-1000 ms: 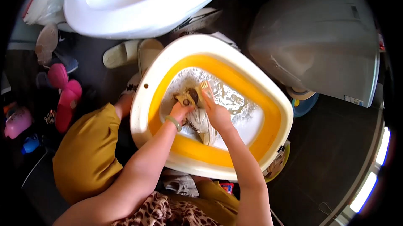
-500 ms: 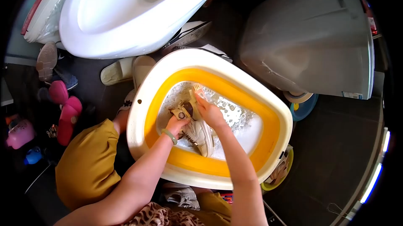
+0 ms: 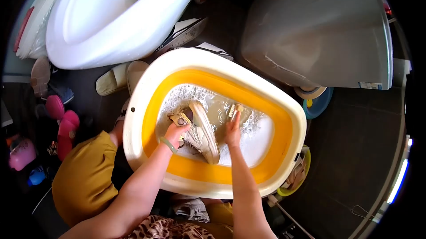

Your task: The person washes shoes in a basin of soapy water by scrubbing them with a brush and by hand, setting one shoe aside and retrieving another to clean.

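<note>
A white sneaker [image 3: 205, 134] lies tilted in soapy water inside a white and yellow basin [image 3: 290, 121], its sole turned to the right. My left hand [image 3: 176, 133], with a bangle at the wrist, is closed round the shoe's upper near the ankle opening. To the right of the shoe, my right hand [image 3: 233, 128] grips a small pale scrubbing brush [image 3: 236, 110] just over the suds, bristles facing left. Brush and shoe are apart.
A white toilet [image 3: 111, 39] rises beyond the basin. The large grey bin [image 3: 319, 39] stands at the right. Slippers [image 3: 112, 80] and pink sandals [image 3: 69, 128] lie on the left floor. A yellow-green bowl [image 3: 306, 174] holds more items beside the basin.
My right hand has moved right with the brush, away from the shoe, and the bristles have turned. My left hand still holds the shoe. The whole view has shifted slightly.
</note>
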Available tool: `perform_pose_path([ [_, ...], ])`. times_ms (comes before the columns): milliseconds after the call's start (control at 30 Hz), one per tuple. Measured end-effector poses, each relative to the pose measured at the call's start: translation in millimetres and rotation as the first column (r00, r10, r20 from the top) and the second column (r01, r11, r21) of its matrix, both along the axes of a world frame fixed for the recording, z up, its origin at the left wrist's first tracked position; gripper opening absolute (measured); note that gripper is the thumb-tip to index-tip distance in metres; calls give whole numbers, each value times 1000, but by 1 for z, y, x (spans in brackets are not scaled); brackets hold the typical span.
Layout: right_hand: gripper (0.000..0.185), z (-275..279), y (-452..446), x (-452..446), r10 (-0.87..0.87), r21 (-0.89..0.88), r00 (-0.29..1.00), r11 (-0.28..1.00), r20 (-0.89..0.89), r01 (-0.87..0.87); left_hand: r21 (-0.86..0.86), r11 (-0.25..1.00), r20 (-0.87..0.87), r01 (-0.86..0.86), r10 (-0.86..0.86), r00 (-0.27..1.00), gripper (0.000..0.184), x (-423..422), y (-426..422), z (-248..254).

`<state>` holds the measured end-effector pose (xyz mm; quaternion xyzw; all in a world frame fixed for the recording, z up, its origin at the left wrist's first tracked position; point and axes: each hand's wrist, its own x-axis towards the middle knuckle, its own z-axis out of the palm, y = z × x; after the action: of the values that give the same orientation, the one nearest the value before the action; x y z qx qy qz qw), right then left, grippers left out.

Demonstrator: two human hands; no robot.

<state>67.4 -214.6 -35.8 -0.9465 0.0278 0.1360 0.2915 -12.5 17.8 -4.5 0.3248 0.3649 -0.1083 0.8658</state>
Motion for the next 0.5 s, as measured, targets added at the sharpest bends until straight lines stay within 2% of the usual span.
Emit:
perform_pose_path([
  [33, 72, -10, 7, -12, 2, -57, 999, 998, -44, -4, 5, 1000, -19, 19, -19, 1000, 40, 1, 0, -3],
  [100, 60, -21, 5, -32, 231, -209, 927, 931, -297, -299, 13, 999, -74, 41, -40, 996, 37, -7, 3, -9],
  [167, 48, -19, -19, -23, 486, -204, 829, 813, -278, -545, -12, 999, -67, 51, -52, 996, 32, -7, 2, -5],
  [233, 45, 4, -18, -11, 525, -181, 816, 802, -242, -570, -24, 999, -77, 43, -45, 996, 30, -7, 0, -1],
  [267, 45, 16, -12, -4, 346, -176, 900, 900, -265, -398, -23, 999, -81, 40, -41, 996, 30, -6, 0, 0],
  [333, 45, 22, -5, -1, 156, -179, 945, 960, -289, -214, -19, 999, -88, 33, -34, 996, 30, -5, -1, 2],
  [400, 52, 2, 3, -12, 32, -6, 890, 999, -454, -39, -1, 999, -76, 35, -35, 997, 31, -5, -1, 0],
  [467, 49, -17, -7, -30, 299, -102, 944, 944, -141, -314, -6, 1000, -93, 31, -31, 995, 32, -4, 1, 8],
  [500, 45, -23, -17, -28, 216, 328, 907, 940, -361, -93, -14, 1000, -101, 25, -26, 995, 32, -2, 1, 8],
])
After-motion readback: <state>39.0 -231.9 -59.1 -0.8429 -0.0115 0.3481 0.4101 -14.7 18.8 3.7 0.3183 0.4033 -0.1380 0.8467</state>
